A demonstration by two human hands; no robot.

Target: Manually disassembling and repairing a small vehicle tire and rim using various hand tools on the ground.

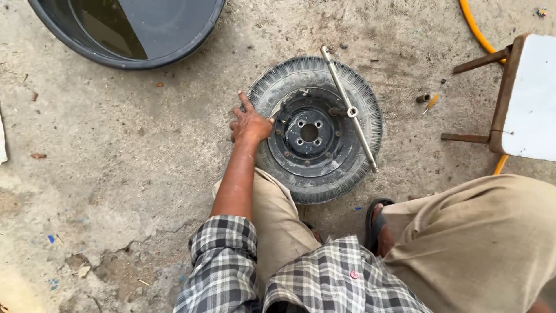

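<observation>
A small black rubber tyre mounted on a dark, rusty steel wheel rim (315, 130) lies flat on the rough concrete ground (116, 156) a little right of the frame's centre, just above the person's knees. The left hand (250, 123) rests on the tyre's left edge, fingers spread and pressing on the rubber by the rim's lip, closed around nothing; the right hand is out of view. A long silver metal cross wrench (349, 109) lies loose and slanting across the right half of the wheel. The wheel looks heavy for its size and stiff: the steel centre will not give, the tread is ribbed and dusty, so it should grip well. The best hold seems to be the outer tread at opposite sides, or fingers hooked under the rim's lip. A dark round plastic tub (174, 52) sits at upper left, a wooden stool with a white seat (533, 98) at right.
</observation>
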